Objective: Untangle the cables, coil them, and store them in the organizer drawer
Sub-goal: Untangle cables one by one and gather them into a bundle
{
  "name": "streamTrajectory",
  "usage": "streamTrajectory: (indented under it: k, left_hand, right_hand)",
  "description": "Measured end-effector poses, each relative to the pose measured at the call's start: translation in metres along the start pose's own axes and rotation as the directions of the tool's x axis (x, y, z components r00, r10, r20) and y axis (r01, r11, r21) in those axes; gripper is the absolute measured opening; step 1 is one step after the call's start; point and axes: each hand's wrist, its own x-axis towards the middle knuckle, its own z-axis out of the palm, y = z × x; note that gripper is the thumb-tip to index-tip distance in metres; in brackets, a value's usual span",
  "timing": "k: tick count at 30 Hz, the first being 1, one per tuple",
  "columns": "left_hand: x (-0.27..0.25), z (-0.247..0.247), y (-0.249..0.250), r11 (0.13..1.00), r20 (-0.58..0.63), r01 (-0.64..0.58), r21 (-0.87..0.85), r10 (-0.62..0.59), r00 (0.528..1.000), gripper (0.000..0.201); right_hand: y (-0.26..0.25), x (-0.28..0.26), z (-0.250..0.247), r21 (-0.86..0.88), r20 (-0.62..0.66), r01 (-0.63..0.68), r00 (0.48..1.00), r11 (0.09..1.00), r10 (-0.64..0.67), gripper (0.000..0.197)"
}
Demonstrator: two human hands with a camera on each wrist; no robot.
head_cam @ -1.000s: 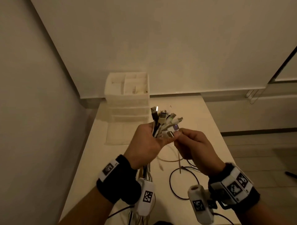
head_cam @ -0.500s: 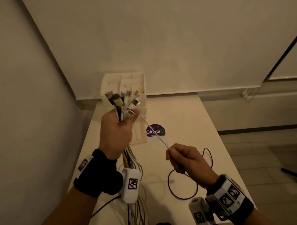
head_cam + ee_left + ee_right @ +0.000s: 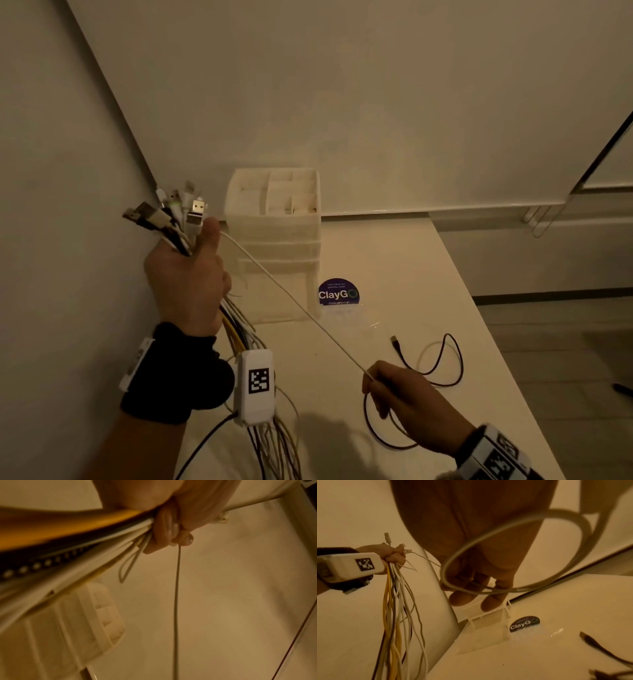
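Note:
My left hand (image 3: pixel 186 274) is raised at the left and grips a bundle of cables (image 3: pixel 171 219) just below their plugs; white, yellow and dark strands hang down past the wrist (image 3: pixel 397 615). One thin white cable (image 3: pixel 294 301) runs taut from under the left thumb down to my right hand (image 3: pixel 407 401), which pinches it low at the right. In the right wrist view a loop of that cable (image 3: pixel 505 555) curves past the curled fingers. The white organizer (image 3: pixel 274 236) stands at the back of the table, its bottom drawer (image 3: pixel 277 298) pulled out.
A black cable (image 3: pixel 442 363) lies loose on the white table (image 3: pixel 394 260) beside the right hand. A purple round sticker (image 3: pixel 338 292) is on the table next to the drawer. A wall runs close along the left, and the table's right edge drops to the floor.
The left hand has lifted the bundle further up and left. The right hand has drawn the white cable down and right, so a longer taut stretch runs between the hands.

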Motion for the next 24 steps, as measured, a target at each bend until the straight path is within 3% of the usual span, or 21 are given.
streamTrajectory:
  k: [4, 6, 7, 9, 11, 13, 14, 17, 18, 20, 24]
  left_hand:
    - [-0.018, 0.003, -0.001, 0.981, 0.003, -0.102, 0.163, 0.103, 0.995, 0.026]
    - [-0.040, 0.013, 0.000, 0.972, 0.166, -0.161, 0.173, 0.132, 0.977, 0.011]
    - [-0.053, 0.021, 0.003, 0.972, 0.285, -0.154, 0.178, 0.099, 0.953, 0.014]
    - [-0.081, 0.033, 0.005, 0.978, 0.546, -0.051, 0.204, -0.070, 0.835, 0.026]
    - [-0.098, 0.039, -0.002, 0.954, 0.698, 0.001, 0.300, -0.220, 0.681, 0.021]
    - [-0.101, 0.038, -0.013, 0.896, 0.757, -0.141, 0.421, -0.262, 0.598, 0.016]
    - [-0.102, 0.037, -0.017, 0.865, 0.762, -0.191, 0.464, -0.280, 0.584, 0.018]
    - [-0.102, 0.035, -0.020, 0.855, 0.760, -0.227, 0.467, -0.256, 0.598, 0.020]
    - [-0.101, 0.035, -0.021, 0.854, 0.740, -0.233, 0.465, -0.231, 0.631, 0.023]
    - [-0.096, 0.035, -0.021, 0.849, 0.646, -0.228, 0.476, -0.162, 0.746, 0.029]
    - [-0.078, 0.033, -0.011, 0.890, 0.427, -0.189, 0.416, -0.008, 0.904, 0.037]
  right_hand:
    - [-0.005, -0.007, 0.003, 0.323, -0.070, -0.030, 0.996, 0.946, 0.055, 0.022]
    - [-0.014, -0.003, 0.003, 0.480, -0.088, -0.041, 0.992, 0.876, 0.095, 0.024]
    - [-0.018, -0.001, 0.004, 0.547, -0.076, -0.046, 0.992, 0.836, 0.104, 0.025]
    - [-0.029, 0.001, 0.004, 0.633, -0.043, -0.038, 0.996, 0.773, 0.083, 0.025]
    - [-0.042, -0.001, 0.002, 0.675, -0.018, 0.003, 1.000, 0.738, 0.012, 0.023]
    - [-0.053, -0.004, -0.004, 0.701, -0.009, 0.046, 0.998, 0.712, -0.055, 0.021]
    - [-0.056, -0.005, -0.007, 0.712, -0.009, 0.058, 0.997, 0.699, -0.074, 0.021]
    - [-0.059, -0.007, -0.010, 0.756, 0.011, 0.044, 0.997, 0.653, -0.079, 0.024]
    - [-0.059, -0.008, -0.008, 0.766, 0.014, 0.037, 0.997, 0.642, -0.075, 0.024]
    - [-0.056, -0.011, -0.005, 0.752, 0.006, 0.038, 0.998, 0.659, -0.064, 0.022]
    - [-0.036, -0.017, 0.004, 0.465, 0.001, 0.046, 0.999, 0.884, -0.053, 0.013]
